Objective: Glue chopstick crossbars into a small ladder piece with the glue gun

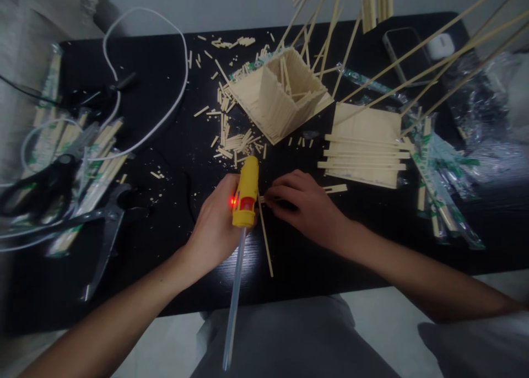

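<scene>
Glue gun at stick end, centre of black table [173, 146].

Scissors [41, 188] lie far left. My left hand [215, 229] is wrapped tight round the yellow glue gun [246, 193], lamp red. Its nozzle meets a bamboo stick [265, 240] lying flat on the table. My right hand [308, 204] has its fingers bunched, tips pressing that stick's top end. Judged light, stiff, brittle and prone to roll: grip mid-length, clear of hot glue.
</scene>
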Tool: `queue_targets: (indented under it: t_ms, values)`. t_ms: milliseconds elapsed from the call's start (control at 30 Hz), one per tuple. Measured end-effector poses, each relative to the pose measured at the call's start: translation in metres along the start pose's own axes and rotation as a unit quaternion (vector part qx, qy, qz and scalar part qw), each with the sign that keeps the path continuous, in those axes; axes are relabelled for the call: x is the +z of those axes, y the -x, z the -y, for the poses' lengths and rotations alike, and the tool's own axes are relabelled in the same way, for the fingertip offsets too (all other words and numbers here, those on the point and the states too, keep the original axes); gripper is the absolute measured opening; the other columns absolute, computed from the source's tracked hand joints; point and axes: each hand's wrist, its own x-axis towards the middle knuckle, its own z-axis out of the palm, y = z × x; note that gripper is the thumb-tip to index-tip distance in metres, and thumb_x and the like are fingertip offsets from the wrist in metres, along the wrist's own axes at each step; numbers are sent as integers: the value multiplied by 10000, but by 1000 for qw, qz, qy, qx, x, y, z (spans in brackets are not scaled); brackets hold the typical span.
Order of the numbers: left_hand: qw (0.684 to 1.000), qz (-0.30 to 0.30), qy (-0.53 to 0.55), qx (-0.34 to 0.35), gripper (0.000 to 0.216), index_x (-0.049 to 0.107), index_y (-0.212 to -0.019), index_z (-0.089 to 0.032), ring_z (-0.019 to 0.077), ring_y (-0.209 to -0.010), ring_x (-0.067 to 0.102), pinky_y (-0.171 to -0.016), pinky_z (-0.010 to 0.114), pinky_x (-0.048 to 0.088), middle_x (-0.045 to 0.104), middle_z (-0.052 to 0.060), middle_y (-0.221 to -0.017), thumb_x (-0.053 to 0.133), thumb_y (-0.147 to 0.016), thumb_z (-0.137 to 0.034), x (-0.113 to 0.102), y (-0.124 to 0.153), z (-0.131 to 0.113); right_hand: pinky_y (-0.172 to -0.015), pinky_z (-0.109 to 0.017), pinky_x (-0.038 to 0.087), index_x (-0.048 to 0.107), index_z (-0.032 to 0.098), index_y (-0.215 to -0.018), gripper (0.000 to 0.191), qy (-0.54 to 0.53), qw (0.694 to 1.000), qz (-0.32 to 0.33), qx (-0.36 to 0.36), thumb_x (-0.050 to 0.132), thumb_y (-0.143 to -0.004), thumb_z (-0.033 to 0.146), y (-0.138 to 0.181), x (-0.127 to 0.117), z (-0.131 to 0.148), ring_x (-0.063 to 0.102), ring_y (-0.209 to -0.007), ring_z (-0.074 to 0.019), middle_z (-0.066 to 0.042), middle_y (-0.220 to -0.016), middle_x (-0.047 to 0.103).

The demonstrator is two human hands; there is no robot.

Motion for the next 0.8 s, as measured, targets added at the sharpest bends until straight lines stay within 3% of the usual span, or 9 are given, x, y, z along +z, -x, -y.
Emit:
queue_targets:
  t_ms: [800]
  values:
    - [1000,-4,0,-5,320,641,-1176,-248,255,-1070,746,-966,446,591,755,54,-1223,798,-904,-190,1,-1,0,-846,-408,474,812,157,-1103,77,-6,1000,-11,-14,767,-1040,149,-1,1,0,660,-980,-279,-115,-1088,790]
